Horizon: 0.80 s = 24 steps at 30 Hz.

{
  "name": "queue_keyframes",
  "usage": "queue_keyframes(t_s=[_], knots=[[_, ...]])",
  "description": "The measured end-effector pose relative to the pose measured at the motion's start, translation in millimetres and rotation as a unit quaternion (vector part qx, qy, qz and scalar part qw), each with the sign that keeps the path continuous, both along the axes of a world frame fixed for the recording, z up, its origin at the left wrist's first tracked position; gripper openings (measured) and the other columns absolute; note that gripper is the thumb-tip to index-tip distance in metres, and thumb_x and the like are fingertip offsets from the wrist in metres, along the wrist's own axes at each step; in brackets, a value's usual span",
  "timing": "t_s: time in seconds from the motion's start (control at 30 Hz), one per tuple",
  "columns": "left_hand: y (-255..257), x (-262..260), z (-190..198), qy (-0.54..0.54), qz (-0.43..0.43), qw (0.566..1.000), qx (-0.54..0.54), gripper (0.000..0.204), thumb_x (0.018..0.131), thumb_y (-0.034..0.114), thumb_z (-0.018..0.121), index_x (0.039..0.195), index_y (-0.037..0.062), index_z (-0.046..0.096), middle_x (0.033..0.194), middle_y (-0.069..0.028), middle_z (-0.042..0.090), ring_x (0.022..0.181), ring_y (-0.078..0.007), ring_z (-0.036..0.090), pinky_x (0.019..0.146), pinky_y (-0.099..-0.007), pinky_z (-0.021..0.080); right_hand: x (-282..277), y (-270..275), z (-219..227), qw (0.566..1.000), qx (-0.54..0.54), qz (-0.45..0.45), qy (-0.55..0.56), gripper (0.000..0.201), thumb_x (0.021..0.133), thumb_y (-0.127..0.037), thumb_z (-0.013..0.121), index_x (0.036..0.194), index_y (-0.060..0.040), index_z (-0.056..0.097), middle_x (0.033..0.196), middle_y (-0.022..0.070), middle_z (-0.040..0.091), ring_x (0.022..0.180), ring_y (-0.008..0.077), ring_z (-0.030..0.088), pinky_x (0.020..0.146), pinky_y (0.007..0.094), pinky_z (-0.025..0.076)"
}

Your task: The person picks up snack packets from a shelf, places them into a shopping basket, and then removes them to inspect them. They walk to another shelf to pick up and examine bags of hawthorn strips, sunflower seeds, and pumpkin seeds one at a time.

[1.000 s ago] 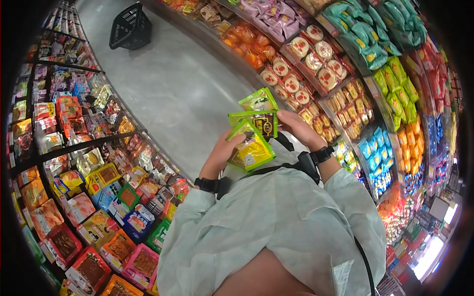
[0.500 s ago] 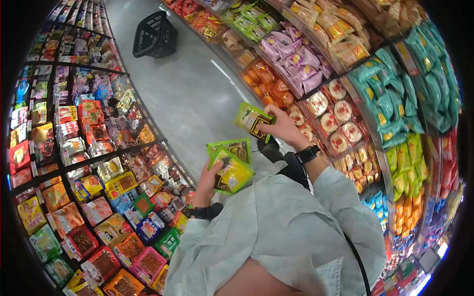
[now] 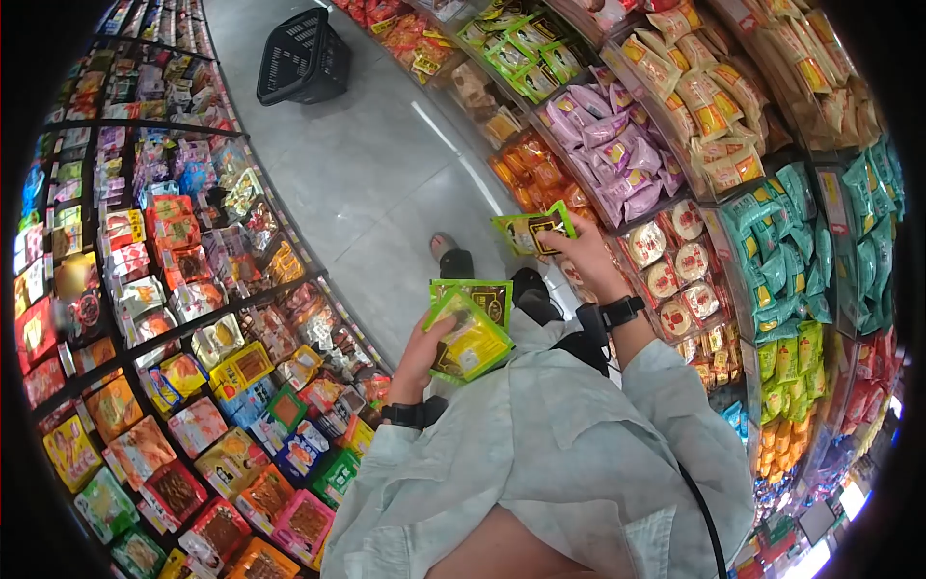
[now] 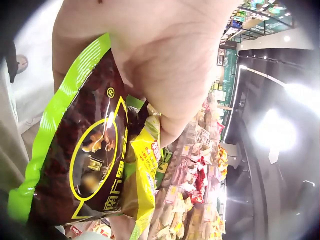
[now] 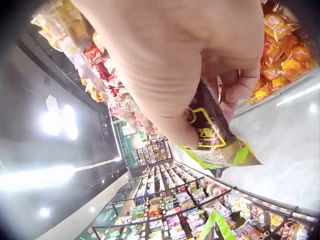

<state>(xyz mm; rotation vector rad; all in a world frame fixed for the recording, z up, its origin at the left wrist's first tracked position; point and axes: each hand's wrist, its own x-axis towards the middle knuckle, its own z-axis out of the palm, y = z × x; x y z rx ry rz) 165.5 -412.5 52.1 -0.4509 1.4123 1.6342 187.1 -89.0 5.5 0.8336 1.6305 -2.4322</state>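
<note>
Two green-edged snack packets (image 3: 470,328) are sitting fanned in the left hand (image 3: 422,349) just left of the frame's centre in the head view, the thumb curling over their lower edge and the palm backing them; in the left wrist view the fingers are wrapping round a dark packet with a yellow emblem and a yellow one tucked behind it. A third, matching packet (image 3: 533,232) is being pinched by the right hand (image 3: 588,259) a little above and to the right, near the orange bags (image 3: 529,172) on the lower shelf; the right wrist view shows the thumb and fingers curling tight on its upper part while the rest is hanging free. Judging from this, the loosest point is the left-hand fan: the packets are glossy and held only at one edge, so the yellow one could be sliding out and dropping to the grey floor (image 3: 386,183) beside the shoe (image 3: 453,259). The single packet is dangling from a small pinch, and a knock against the shelf edge could be twisting it loose or dislodging the crowded bags there. The black basket (image 3: 302,60) is standing well apart at the upper left, so anything falling would be landing on the floor.
</note>
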Motion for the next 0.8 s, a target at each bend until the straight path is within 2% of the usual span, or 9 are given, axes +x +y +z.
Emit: queue_keyframes(t_s=[0.13, 0.17, 0.27, 0.43, 0.53, 0.63, 0.73, 0.77, 0.8], knots=[[-14, -48, -11, 0.008, -0.028, 0.999, 0.024, 0.048, 0.098, 0.022, 0.063, 0.14, 0.0007, 0.054, 0.128, -0.0071, 0.065, 0.112, -0.016, 0.062, 0.099, -0.0301, 0.048, -21, -6, -2, 0.988, -0.12, -0.096, -0.019, 0.026, 0.094, -0.012, 0.074, 0.119, -0.0056, 0.068, 0.105, 0.0025, 0.072, 0.088, 0.0133, 0.069, 0.073, 0.0257, 0.055], [-19, -64, -15, 0.008, -0.028, 0.999, 0.03, 0.048, 0.098, 0.022, 0.063, 0.14, 0.0006, 0.054, 0.128, -0.0073, 0.065, 0.112, -0.0162, 0.062, 0.098, -0.0304, 0.048, -32, -14, 3, 0.985, -0.126, -0.115, 0.035, 0.025, 0.097, -0.009, 0.068, 0.121, -0.0021, 0.065, 0.111, 0.0076, 0.072, 0.1, 0.0202, 0.07, 0.083, 0.0344, 0.06], [-43, -108, -18, 0.01, -0.034, 0.998, 0.049, 0.047, 0.099, 0.023, 0.062, 0.139, 0.0002, 0.054, 0.126, -0.0078, 0.065, 0.112, -0.0168, 0.062, 0.098, -0.0311, 0.049, -59, -28, 12, 0.981, -0.115, -0.155, 0.034, 0.025, 0.099, -0.008, 0.065, 0.122, 0.001, 0.063, 0.117, 0.0123, 0.07, 0.109, 0.025, 0.069, 0.095, 0.0426, 0.06], [-85, -170, -19, 0.034, -0.028, 0.995, 0.086, 0.046, 0.099, 0.024, 0.062, 0.138, 0.0001, 0.055, 0.125, -0.0086, 0.065, 0.11, -0.0178, 0.063, 0.097, -0.0316, 0.049, -120, -49, 27, 0.981, -0.048, -0.186, 0.001, 0.025, 0.098, -0.001, 0.056, 0.123, 0.0037, 0.059, 0.12, 0.0155, 0.066, 0.108, 0.0296, 0.067, 0.093, 0.0451, 0.062], [-107, -189, -28, 0.02, -0.002, 0.997, 0.081, 0.046, 0.099, 0.024, 0.062, 0.137, 0.0002, 0.055, 0.125, -0.0085, 0.065, 0.11, -0.0176, 0.063, 0.096, -0.0314, 0.049, -152, -50, 27, 0.981, -0.014, -0.193, 0.004, 0.03, 0.096, 0.0, 0.059, 0.126, 0.0008, 0.057, 0.116, 0.0124, 0.067, 0.105, 0.0252, 0.069, 0.092, 0.0405, 0.062], [-116, -208, -45, 0.013, 0.018, 0.996, 0.084, 0.043, 0.1, 0.025, 0.06, 0.135, -0.0005, 0.055, 0.121, -0.0094, 0.067, 0.105, -0.0183, 0.066, 0.092, -0.0319, 0.052, -188, -53, 36, 0.97, 0.086, -0.227, 0.003, 0.029, 0.095, -0.005, 0.065, 0.123, -0.0018, 0.058, 0.109, 0.0087, 0.068, 0.097, 0.0186, 0.068, 0.083, 0.0325, 0.061], [-114, -233, -52, 0.01, 0.034, 0.996, 0.082, 0.042, 0.101, 0.026, 0.06, 0.133, -0.001, 0.056, 0.119, -0.01, 0.069, 0.102, -0.0188, 0.068, 0.089, -0.0323, 0.054, -226, -42, 36, 0.959, 0.139, -0.249, -0.01, 0.029, 0.094, -0.009, 0.07, 0.12, -0.004, 0.059, 0.102, 0.0047, 0.069, 0.085, 0.0117, 0.066, 0.07, 0.0251, 0.056], [-112, -242, -53, 0.01, 0.038, 0.996, 0.077, 0.042, 0.101, 0.026, 0.06, 0.133, -0.001, 0.056, 0.118, -0.01, 0.069, 0.101, -0.0189, 0.068, 0.089, -0.0324, 0.054, -238, -38, 37, 0.955, 0.142, -0.259, -0.009, 0.027, 0.094, -0.013, 0.071, 0.118, -0.0057, 0.06, 0.094, 0.0008, 0.068, 0.075, 0.0078, 0.06, 0.061, 0.0223, 0.047], [-110, -253, -54, 0.011, 0.049, 0.996, 0.075, 0.041, 0.101, 0.026, 0.06, 0.132, -0.0011, 0.057, 0.118, -0.0099, 0.069, 0.101, -0.0189, 0.069, 0.088, -0.0323, 0.055, -250, -26, 28, 0.957, 0.139, -0.254, -0.004, 0.026, 0.095, -0.013, 0.071, 0.118, -0.0065, 0.06, 0.099, 0.0005, 0.068, 0.08, 0.0085, 0.061, 0.065, 0.0228, 0.048]])
